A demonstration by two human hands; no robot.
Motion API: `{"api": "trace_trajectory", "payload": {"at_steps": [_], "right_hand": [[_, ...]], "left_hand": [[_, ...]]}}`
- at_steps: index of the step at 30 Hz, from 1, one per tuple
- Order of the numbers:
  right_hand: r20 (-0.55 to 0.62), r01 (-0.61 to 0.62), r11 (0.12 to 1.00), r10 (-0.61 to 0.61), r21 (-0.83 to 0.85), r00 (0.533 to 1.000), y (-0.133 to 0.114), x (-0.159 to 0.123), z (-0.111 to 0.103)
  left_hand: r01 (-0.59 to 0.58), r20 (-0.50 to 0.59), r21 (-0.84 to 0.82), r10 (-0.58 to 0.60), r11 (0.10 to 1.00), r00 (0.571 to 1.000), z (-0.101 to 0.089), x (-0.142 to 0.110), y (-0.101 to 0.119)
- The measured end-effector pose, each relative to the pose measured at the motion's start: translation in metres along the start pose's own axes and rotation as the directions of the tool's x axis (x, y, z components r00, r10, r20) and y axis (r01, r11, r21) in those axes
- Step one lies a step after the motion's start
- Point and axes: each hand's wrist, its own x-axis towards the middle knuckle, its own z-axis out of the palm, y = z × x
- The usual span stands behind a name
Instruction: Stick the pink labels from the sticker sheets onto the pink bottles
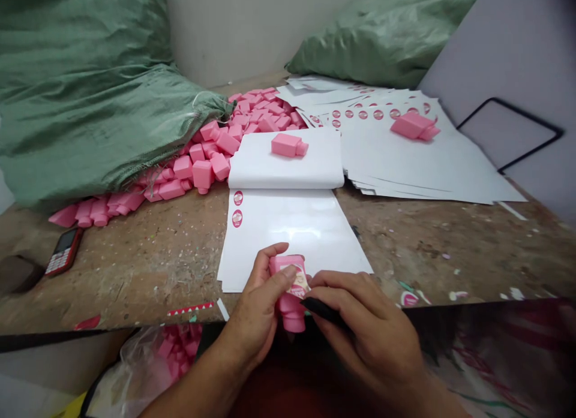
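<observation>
The left hand point(256, 301) has its fingers point(272, 250) wrapped firmly around a pink plastic bottle point(290, 289), neck pointing down and toward the person, held just above the near edge of a worn, paint-flecked wooden tabletop point(148, 274). There's a glossy printed label point(297, 283) on the bottle's front. The right hand point(364, 328) is right beside it, fingers point(342, 283) curled closed around a slim black tool point(324, 312). Could be a marker or a scraper, honestly can't tell, but its end sits right up against the bottle near the label.

Just past the hands lies a white sheet of round pink-and-red labels point(288, 244), with its far end rolled back and another pink bottle point(289, 145) lying on the fold. More white label sheets point(405, 166) are fanned out to the right, with a third pink bottle point(414, 126) on top. On the left there's a big heap of pink bottles point(216, 154) spilling out from a green woven sack point(90, 94), and a second green sack point(382, 40) sits at the back. A red-and-black keypad phone point(64, 252) lies at the left, and below the tabletop edge there's a clear plastic bag of pink bottles point(175, 346).
</observation>
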Motion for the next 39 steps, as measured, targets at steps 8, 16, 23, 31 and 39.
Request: {"api": "trace_trajectory", "payload": {"at_steps": [8,16,23,31,39], "right_hand": [[0.008,-0.002,1.0,0.002,-0.008,1.0,-0.002,0.003,0.002],[0.131,-0.282,0.898,0.252,0.337,0.959,0.0,0.0,-0.002],[0.462,-0.742,0.243,0.652,0.624,0.602,0.005,0.004,-0.004],[0.461,-0.774,0.283,0.669,0.567,0.583,0.007,0.013,0.001],[0.404,-0.763,0.331,0.694,0.556,0.595,0.002,0.014,-0.001]], "left_hand": [[0.021,-0.021,-0.083,-0.022,0.996,1.0,0.002,0.002,0.004],[0.013,0.02,-0.084,-0.011,0.996,1.0,-0.002,0.004,0.009],[-0.093,0.141,0.033,0.087,0.995,0.986,-0.011,0.002,0.007],[-0.148,0.226,0.169,0.108,0.975,0.968,-0.014,0.0,-0.002],[-0.046,0.146,-0.03,0.05,0.998,0.988,-0.009,0.004,-0.003]]}}
